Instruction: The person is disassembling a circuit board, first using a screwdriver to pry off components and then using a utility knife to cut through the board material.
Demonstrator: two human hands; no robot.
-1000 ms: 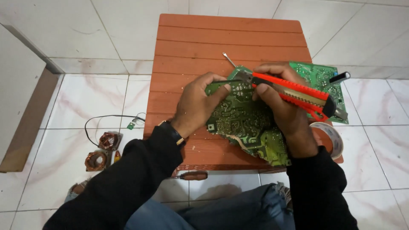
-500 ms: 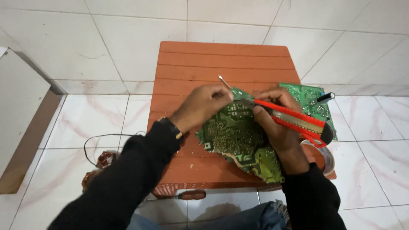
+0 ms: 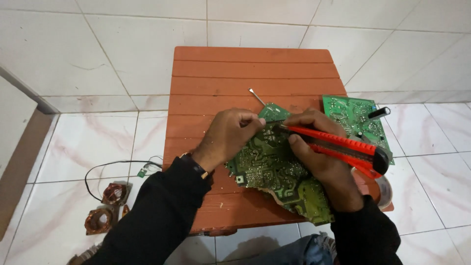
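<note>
Head camera looks steeply down, close above the table (image 3: 221,68).

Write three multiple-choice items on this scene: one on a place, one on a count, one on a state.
1. Where do the copper coils lie?
A. On the tiled floor, left of the table
B. On the table
C. On the circuit board

2. How many green circuit boards show?
A. One
B. Two
C. Four

3. What does the right hand hold?
A. Nothing
B. A hammer
C. A red utility knife

Answers: 1 A, the coils sit on the floor tiles beside the orange wooden table. 2 B, one broken circuit board under the hands, a second board at the right edge. 3 C, fingers wrap the knife, tip at the board that the left hand steadies.
</note>
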